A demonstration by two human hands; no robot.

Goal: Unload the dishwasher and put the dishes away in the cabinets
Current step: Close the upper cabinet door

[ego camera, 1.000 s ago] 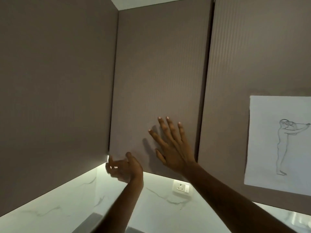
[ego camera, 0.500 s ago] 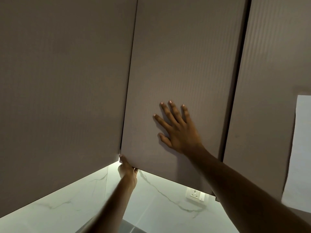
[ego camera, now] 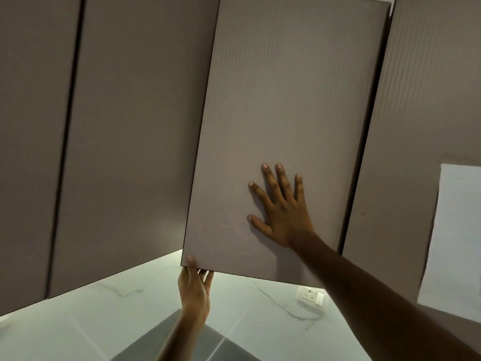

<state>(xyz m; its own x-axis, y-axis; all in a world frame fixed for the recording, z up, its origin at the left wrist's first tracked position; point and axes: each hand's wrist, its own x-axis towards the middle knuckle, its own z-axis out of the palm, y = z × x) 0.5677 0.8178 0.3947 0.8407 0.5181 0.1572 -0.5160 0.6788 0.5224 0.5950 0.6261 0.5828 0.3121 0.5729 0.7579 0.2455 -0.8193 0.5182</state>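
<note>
A: Which door is it?

B: The taupe cabinet door (ego camera: 286,105) in the middle of the upper run. Its left edge stands proud of the closed door (ego camera: 140,126) beside it, and its top right corner shows a thin dark gap against the next door (ego camera: 429,100) on the right.

A: And the hands?

B: The left hand (ego camera: 194,287) is at the lower left corner, thumb laid on the front face and the other fingers curled behind the bottom edge, so it grips that corner. The right hand (ego camera: 279,207) lies flat on the lower right of the face, fingers spread and straight, holding nothing.

A: Any room around the door?

B: Below its bottom edge there is open space, with the lit marble backsplash (ego camera: 260,308) behind. A white wall socket (ego camera: 311,297) sits on that wall just under the door's lower right part. Farther down is a grey patch (ego camera: 197,342), too partial to name.

A: To the right?

B: A white sheet of paper (ego camera: 458,230) is stuck on the right-hand door, apart from the swinging one.

A: Any dishes?

B: I see none, and the cabinet interior is hidden behind the door.
</note>
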